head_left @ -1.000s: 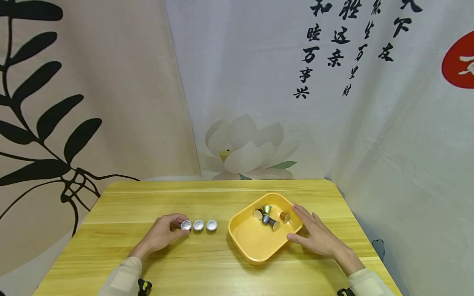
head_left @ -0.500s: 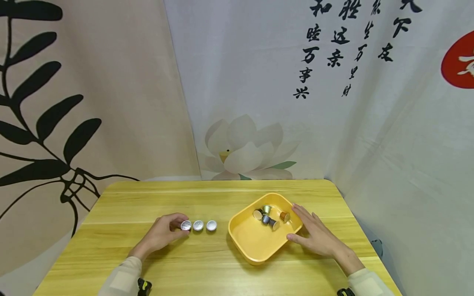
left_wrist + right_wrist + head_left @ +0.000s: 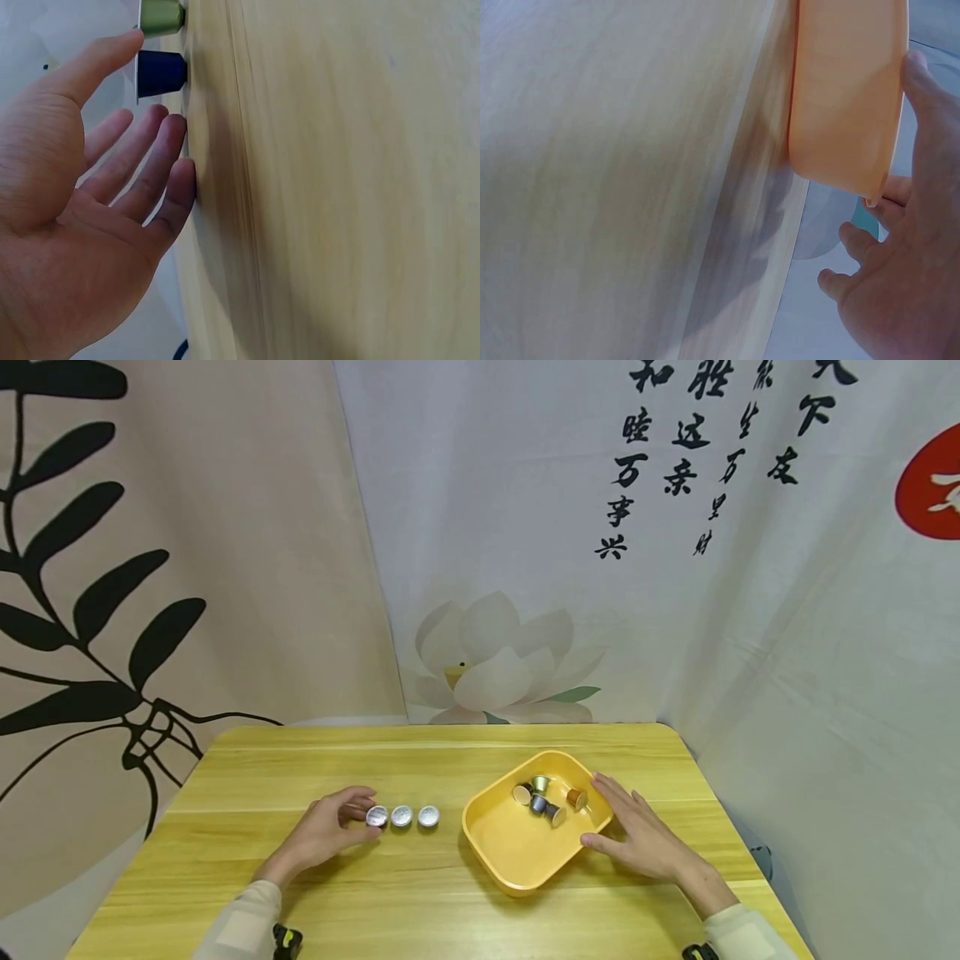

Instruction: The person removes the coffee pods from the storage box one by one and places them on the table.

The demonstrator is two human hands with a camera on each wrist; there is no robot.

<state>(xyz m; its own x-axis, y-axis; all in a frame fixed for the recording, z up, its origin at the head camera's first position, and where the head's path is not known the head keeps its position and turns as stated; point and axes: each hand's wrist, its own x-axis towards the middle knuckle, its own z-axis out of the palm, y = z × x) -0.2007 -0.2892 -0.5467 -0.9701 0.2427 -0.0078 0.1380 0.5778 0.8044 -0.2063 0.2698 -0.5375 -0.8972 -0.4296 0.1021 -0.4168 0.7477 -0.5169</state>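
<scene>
Three coffee capsules stand in a row on the table, silver lids up. The leftmost coffee capsule (image 3: pixel 377 817) shows a dark blue body in the left wrist view, and the middle coffee capsule (image 3: pixel 401 817) shows a green one. My left hand (image 3: pixel 327 831) is beside the blue capsule, fingers spread and loosely bent, thumb tip (image 3: pixel 135 39) near its rim. My right hand (image 3: pixel 648 839) rests at the right end of a yellow plastic basket (image 3: pixel 510 864), thumb and fingertips on its rim, fingers fairly straight.
Several more coffee capsules (image 3: pixel 540 806) in gold, grey, black and brown lie tumbled inside the basket towards its far end. The third standing capsule (image 3: pixel 428 817) is between the row and the basket. A printed cloth (image 3: pixel 510 527) hangs behind the wooden table (image 3: pixel 337 760).
My left hand has loosened its fingers from the blue capsule and drawn slightly left. The blue capsule stays in the row. My right hand and the basket have not moved.
</scene>
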